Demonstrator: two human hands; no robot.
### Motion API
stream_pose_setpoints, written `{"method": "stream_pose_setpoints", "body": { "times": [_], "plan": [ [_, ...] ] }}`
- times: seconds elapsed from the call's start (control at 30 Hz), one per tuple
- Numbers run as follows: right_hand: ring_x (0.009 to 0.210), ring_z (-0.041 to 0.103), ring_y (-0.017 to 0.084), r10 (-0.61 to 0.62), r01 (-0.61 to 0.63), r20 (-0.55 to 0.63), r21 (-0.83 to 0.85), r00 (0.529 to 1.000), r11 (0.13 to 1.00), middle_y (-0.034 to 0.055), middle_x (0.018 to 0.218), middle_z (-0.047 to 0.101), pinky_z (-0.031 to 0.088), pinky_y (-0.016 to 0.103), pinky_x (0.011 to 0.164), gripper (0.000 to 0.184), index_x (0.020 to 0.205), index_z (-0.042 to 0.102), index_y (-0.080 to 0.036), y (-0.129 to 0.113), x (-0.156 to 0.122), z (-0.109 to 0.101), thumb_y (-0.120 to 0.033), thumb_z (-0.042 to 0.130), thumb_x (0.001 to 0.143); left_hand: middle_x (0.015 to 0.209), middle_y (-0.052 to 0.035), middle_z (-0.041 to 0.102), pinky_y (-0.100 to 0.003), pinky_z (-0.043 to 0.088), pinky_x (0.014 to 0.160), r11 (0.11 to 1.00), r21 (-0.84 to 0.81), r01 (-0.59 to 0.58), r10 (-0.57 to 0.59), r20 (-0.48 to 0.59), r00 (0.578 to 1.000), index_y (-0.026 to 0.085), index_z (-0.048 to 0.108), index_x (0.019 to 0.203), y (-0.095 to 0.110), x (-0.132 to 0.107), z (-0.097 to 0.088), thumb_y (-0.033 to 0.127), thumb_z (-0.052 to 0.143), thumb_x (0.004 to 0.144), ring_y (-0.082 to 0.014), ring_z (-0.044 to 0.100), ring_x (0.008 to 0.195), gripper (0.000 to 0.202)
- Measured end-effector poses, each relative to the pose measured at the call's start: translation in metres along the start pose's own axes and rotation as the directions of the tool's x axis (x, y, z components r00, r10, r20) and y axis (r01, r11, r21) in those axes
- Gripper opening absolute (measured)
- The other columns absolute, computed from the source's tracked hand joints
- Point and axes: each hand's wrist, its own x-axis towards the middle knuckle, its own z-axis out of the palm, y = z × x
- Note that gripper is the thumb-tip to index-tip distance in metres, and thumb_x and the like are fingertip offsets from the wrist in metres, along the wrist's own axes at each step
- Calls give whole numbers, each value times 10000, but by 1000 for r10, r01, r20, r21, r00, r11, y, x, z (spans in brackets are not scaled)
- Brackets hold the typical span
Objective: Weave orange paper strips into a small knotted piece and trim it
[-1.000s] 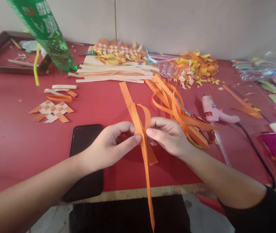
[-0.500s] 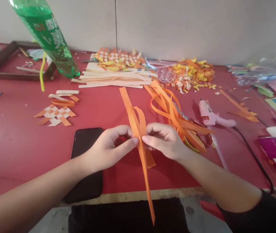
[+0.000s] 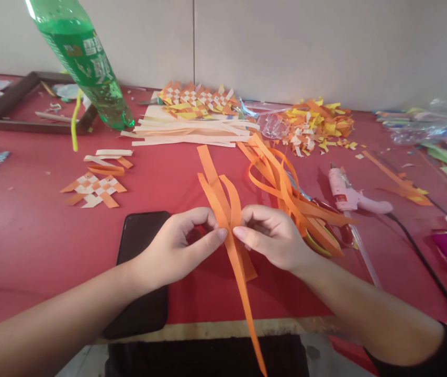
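Crossed orange paper strips (image 3: 239, 269) are held up over the near part of the red table. My left hand (image 3: 186, 243) pinches them from the left, thumb on top at the crossing. From the right, my right hand (image 3: 270, 235) pinches the same strips with thumb and fingers, close beside the left thumb. Several strip ends fan out above the fingers, and one long end hangs down past the table edge. Under my left wrist lies a black phone (image 3: 145, 285). Just beyond my right hand is a pile of loose orange strips (image 3: 282, 183).
Woven orange-and-white paper pieces (image 3: 97, 188) lie at left. A green bottle (image 3: 90, 68) stands before a dark frame (image 3: 7, 102). White strips (image 3: 196, 132) and paper scraps (image 3: 317, 123) lie at the back. A pink glue gun (image 3: 343, 191) with a black cord rests at right.
Another orange strip end now stands out at the upper left of the held strips. Both hands keep their pinch, and the view has shifted slightly.
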Motion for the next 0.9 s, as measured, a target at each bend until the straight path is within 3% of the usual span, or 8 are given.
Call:
{"method": "stream_pose_setpoints", "body": {
  "times": [0.13, 0.3, 0.53, 0.9],
  "plan": [
    [535, 459, 77, 20, -21, -15, -16, 1000, 1000, -30, 641, 520, 365, 219, 491, 220, 732, 554, -168, 0, -1, -1, -312, 649, 869, 785, -1, 599, -257, 447, 702, 997, -74, 19, -17, 15, 1000, 163, 600, 820, 2, 0, 0, 385, 584, 920, -124, 523, 734, 245],
    [536, 454, 82, 31, -32, -18, -21, 999, 999, -26, 640, 515, 359, 222, 485, 237, 731, 559, -169, -1, -2, 0, -335, 653, 871, 847, -24, 645, -280, 482, 768, 993, -99, 59, -43, 159, 986, 159, 642, 876, 9, -1, 0, 362, 576, 924, -150, 574, 802, 219],
    [571, 481, 93, 25, -29, 101, 41, 995, 999, -14, 656, 533, 395, 234, 525, 206, 740, 570, -171, -3, 0, -1, -304, 651, 874, 816, -42, 655, -287, 495, 731, 999, -10, 34, -33, 88, 996, 150, 616, 827, 8, -2, 0, 386, 558, 927, -164, 592, 780, 262],
    [538, 443, 74, -4, 5, 44, -12, 999, 1000, -30, 631, 514, 354, 215, 485, 215, 720, 550, -167, -2, 0, 3, -284, 653, 869, 772, -39, 626, -291, 485, 672, 996, 59, 60, -62, 32, 998, 146, 607, 809, 6, -2, 1, 426, 547, 922, -157, 553, 721, 308]
  ]
}}
